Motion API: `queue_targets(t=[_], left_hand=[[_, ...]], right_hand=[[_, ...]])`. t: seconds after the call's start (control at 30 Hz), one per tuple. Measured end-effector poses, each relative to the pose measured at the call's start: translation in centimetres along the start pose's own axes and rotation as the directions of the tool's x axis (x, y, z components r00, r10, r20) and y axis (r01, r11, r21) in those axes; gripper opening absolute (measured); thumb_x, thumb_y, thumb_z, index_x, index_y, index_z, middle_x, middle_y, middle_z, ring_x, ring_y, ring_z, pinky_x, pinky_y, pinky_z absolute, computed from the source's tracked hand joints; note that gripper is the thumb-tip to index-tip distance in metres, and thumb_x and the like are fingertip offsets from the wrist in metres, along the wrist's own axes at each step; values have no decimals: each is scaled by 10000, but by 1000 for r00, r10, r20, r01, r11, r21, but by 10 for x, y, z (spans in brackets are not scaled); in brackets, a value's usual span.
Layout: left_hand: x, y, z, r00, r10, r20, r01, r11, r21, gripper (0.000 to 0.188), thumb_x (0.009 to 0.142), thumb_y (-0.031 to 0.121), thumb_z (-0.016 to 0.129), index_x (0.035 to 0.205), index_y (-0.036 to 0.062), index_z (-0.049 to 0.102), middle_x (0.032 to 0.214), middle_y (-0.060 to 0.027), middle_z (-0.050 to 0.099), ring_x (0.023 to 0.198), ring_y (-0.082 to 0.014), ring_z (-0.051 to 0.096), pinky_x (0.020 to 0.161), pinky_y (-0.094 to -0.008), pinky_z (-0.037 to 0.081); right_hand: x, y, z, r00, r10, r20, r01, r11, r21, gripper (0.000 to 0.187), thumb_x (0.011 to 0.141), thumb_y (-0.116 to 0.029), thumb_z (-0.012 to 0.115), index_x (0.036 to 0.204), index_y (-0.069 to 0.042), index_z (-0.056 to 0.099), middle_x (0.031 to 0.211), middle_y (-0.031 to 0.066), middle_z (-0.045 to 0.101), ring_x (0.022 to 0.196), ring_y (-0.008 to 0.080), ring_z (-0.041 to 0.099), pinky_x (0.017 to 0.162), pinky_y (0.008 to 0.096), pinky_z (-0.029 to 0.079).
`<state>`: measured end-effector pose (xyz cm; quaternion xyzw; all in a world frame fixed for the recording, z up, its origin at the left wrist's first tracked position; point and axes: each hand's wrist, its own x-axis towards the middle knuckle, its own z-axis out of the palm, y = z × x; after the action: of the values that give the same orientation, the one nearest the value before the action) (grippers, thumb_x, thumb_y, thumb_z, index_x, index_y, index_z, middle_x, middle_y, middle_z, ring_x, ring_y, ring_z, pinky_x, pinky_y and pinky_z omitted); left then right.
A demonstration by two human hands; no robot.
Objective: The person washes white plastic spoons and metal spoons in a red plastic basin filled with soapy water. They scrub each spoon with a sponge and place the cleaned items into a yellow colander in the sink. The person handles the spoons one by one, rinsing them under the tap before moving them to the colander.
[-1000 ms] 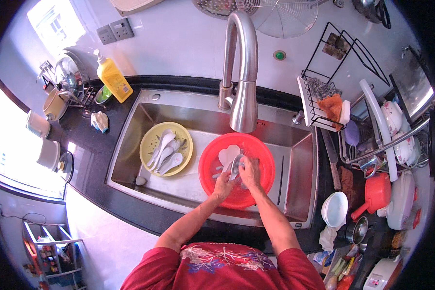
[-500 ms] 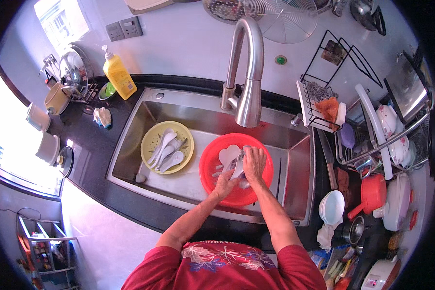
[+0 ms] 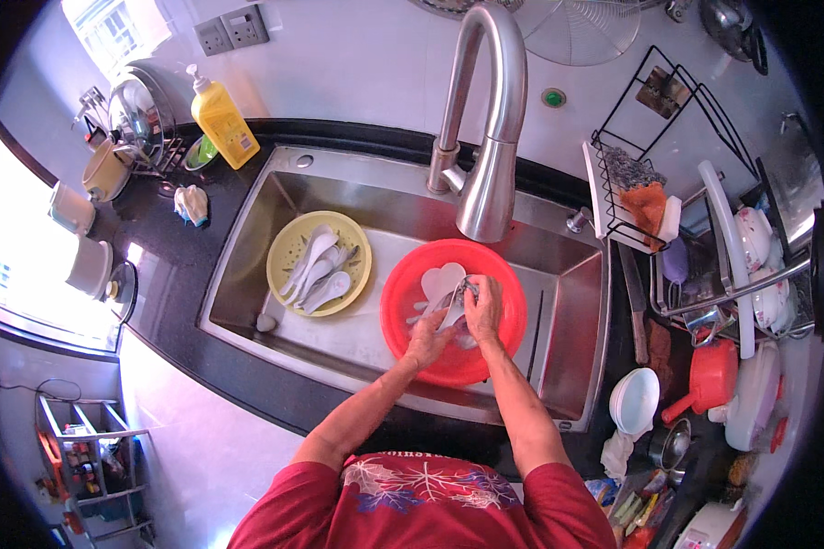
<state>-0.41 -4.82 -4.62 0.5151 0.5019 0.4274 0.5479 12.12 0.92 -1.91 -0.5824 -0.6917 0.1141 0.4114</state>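
In the sink [image 3: 380,361], both my hands are over a red plastic basin [image 3: 398,339]. My left hand [image 3: 428,339] is closed on a pale spoon [image 3: 451,315], held tilted above the basin. My right hand [image 3: 485,306] pinches a grey scrubber [image 3: 470,287] against the spoon; the fingers partly hide both. White spoons, among them a broad flat one [image 3: 442,278], lie in the basin behind my hands. Left of it, a yellow colander [image 3: 288,247] holds several white spoons [image 3: 322,274] and some greyish utensils.
A steel faucet [image 3: 492,183] arches over the sink behind the basin. A yellow pump bottle [image 3: 224,126] stands at the back left. On the right are a knife [image 3: 634,316], stacked bowls [image 3: 634,401], a red pan [image 3: 712,375] and a dish rack [image 3: 732,297].
The view has shifted slightly. My right hand has moved a little on the spoon, and the grey scrubber shows more clearly. My left hand keeps its hold.
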Motion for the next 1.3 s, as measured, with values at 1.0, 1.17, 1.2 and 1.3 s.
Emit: queue_targets(t=[1.0, 1.17, 1.2, 1.3], left_hand=[[7, 12, -18, 928, -351, -123, 264, 854, -448, 281, 829, 37, 464, 1108, 42, 503, 765, -1, 534, 595, -64, 468, 478, -193, 390], [10, -6, -10, 959, -116, -259, 26, 944, -328, 267, 852, 39, 436, 1110, 64, 499, 856, -16, 552, 695, -83, 504, 566, -204, 431], [10, -5, -7, 962, -112, -250, 19, 938, -347, 270, 855, 38, 434, 1115, 70, 498, 864, -17, 551, 693, -82, 504, 565, -202, 427], [11, 1, -16, 971, -173, -168, 116, 946, -301, 283, 860, 86, 449, 1140, 104, 485, 862, -8, 547, 685, -78, 499, 557, -191, 407]], right_hand=[[-11, -30, 10, 982, 32, 186, -49, 995, 89, 177, 662, 5, 548, 833, -26, 515, 783, 142, 512, 759, 314, 519, 658, 397, 423], [-24, -2, -15, 878, -119, 464, 65, 989, 130, 170, 644, 14, 538, 806, -24, 502, 770, 152, 509, 765, 320, 525, 646, 398, 431], [-24, 9, -21, 868, -117, 483, 95, 993, 70, 164, 650, 10, 535, 807, -25, 503, 769, 153, 509, 764, 321, 528, 640, 399, 435], [-37, 48, -23, 841, -9, 540, 202, 933, -298, 190, 657, -39, 544, 846, -34, 526, 785, 172, 522, 764, 341, 547, 644, 411, 452]])
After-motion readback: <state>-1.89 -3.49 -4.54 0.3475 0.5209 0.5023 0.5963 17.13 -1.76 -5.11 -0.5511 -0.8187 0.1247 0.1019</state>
